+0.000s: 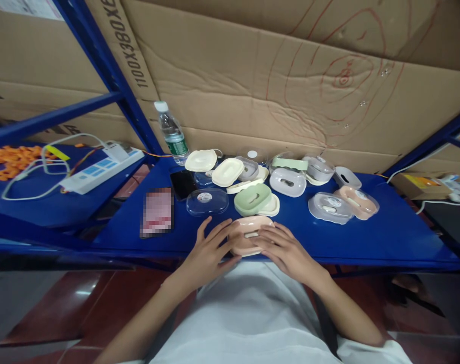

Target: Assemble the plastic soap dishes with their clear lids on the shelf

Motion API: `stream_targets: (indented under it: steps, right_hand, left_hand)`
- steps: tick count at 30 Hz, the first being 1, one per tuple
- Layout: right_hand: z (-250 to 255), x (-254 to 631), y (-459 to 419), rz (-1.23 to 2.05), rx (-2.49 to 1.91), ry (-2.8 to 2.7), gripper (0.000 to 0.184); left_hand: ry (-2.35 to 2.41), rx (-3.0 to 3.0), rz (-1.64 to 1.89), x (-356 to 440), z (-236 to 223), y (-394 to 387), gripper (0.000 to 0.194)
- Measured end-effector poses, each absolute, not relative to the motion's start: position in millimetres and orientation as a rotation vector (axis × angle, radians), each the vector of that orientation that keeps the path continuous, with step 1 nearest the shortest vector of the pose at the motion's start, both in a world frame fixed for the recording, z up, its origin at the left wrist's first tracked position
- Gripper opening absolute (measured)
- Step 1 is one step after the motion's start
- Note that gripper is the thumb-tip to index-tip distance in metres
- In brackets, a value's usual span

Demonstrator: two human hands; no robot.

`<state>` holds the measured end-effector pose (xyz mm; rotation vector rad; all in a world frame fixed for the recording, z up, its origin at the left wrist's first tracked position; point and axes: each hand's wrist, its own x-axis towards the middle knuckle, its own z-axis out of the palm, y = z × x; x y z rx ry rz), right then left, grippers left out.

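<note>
Creased white cloth garment (253, 318) nearest; left hand (210, 250) and right hand (288, 247) grasp opposite ends of glossy, rounded peach plastic dish (248, 226) at smooth blue counter's (389, 237) front edge.

the peach dish (242, 238) is glossy and rounded-oblong, a pale strip at its middle, ends partly hidden, by the worktop (389, 237) near edge.
</note>
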<state>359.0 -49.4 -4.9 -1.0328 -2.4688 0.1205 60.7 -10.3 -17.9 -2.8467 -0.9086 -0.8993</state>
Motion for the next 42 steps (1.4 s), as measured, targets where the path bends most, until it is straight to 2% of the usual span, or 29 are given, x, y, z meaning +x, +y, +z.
stream_targets:
  steps: [8,12,15,19,23,28,31,33,35,38,42]
  right_hand:
    - [-14,355,-49,0.083,-1.028,-2.493,0.039]
    - [-9,357,-47,0.118,-1.021,-2.505,0.041]
    - [7,367,-33,0.064,-0.997,-2.51,0.046]
    - [42,388,8,-0.17,-1.029,-2.481,0.044]
    - [67,394,49,-0.2,-1.028,-2.583,0.045]
    - [69,339,72,-0.153,-0.882,-2.751,0.037]
    - [61,282,83,-0.304,-0.76,-2.867,0.033]
    - [56,247,93,-0.45,-0.72,-2.914,0.039]
    - [53,222,107,-0.525,-0.774,-2.947,0.058]
    - [54,204,125,-0.397,-0.942,-3.025,0.082]
    - [60,208,131,-0.041,-1.022,-3.087,0.08]
  left_hand:
    - [-0.891,-2.945,-0.931,66,-19,-17,0.029]
    - [-0.909,-2.978,-0.908,61,-19,-15,0.029]
    - [-0.942,-2.975,-0.915,57,-19,-13,0.024]
    - [-1.002,-2.937,-0.964,54,-24,-8,0.02]
    - [-1.015,-2.939,-0.982,55,-28,-4,0.02]
    - [-0.972,-2.961,-1.085,56,-27,-4,0.024]
    - [-0.937,-2.965,-1.133,54,-26,-3,0.025]
    - [-0.932,-2.961,-1.147,53,-26,-3,0.027]
    - [-0.93,-2.967,-1.165,52,-26,-3,0.028]
    - [-0.936,-2.969,-1.191,50,-25,-4,0.03]
    - [-0.966,-3.004,-1.21,48,-21,-5,0.032]
